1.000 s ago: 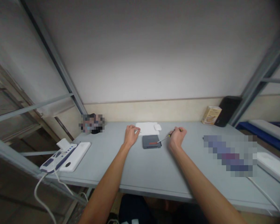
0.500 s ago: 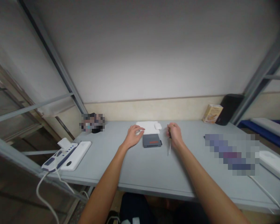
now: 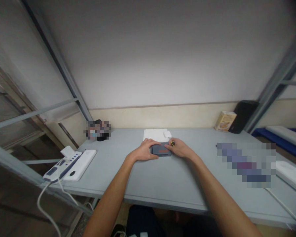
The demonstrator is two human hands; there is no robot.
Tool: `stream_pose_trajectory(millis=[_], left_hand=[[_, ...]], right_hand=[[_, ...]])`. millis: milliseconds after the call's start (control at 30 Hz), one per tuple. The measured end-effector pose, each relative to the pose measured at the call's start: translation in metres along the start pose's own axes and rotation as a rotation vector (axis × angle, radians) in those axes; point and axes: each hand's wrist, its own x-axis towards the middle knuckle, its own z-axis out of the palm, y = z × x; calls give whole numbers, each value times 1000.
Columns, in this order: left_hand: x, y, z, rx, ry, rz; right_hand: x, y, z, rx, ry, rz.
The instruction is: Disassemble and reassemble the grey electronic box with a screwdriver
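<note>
A small dark grey box-shaped device [image 3: 162, 150] with orange lettering and a row of vents along its front edge lies on the desk in front of me. My left hand [image 3: 145, 150] is closed around its left side, thumb at the front and fingers over the back. At the device's right end, my right hand [image 3: 179, 147] grips a screwdriver [image 3: 172, 143]. Only the end of its black and yellow handle shows; the shaft is hidden. Just behind the device lie white sheets [image 3: 153, 134] with a small white piece [image 3: 167, 134] on top.
To the left, a power strip [image 3: 54, 171] and a white flat box [image 3: 81, 165] sit by the desk edge, with a cable hanging down. A yellow carton [image 3: 225, 121] and a black case [image 3: 245, 115] stand at the back right. Blurred items lie on both sides.
My left hand has moved from beside the device onto its left side. My right hand has brought the screwdriver leftward to the device's right end, and its shaft has gone out of sight.
</note>
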Motion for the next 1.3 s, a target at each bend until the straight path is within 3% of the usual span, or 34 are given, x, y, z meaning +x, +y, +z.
stream_pose_trajectory(millis=[200, 400, 633, 700, 800, 900, 967, 1100, 1167, 1300], left_hand=[[-1, 3, -1, -6, -22, -15], [-3, 3, -4, -32, -28, -25], [-3, 8, -9, -64, -69, -14], [-3, 10, -11, -57, -101, -13], [-4, 12, -14, -32, -144, -5], [-4, 13, -13, -11, -136, -4], [-4, 14, -8, -4, -96, -8], [0, 14, 6, 4, -6, -29], [2, 12, 12, 0, 3, -32], [4, 7, 16, -49, 0, -21]], right_hand=[[0, 1, -8, 68, -58, -12], [1, 11, -31, 25, 24, 29], [-4, 19, -55, -26, 32, 69], [-7, 12, -59, 72, 110, 84], [-9, -5, -62, 481, 163, 78], [-3, -22, -54, 982, 283, -50], [5, -29, -40, 1120, 401, -102], [18, -25, -1, 1128, 598, -55], [21, -19, 13, 1089, 618, -12], [22, -8, 18, 1010, 657, 78]])
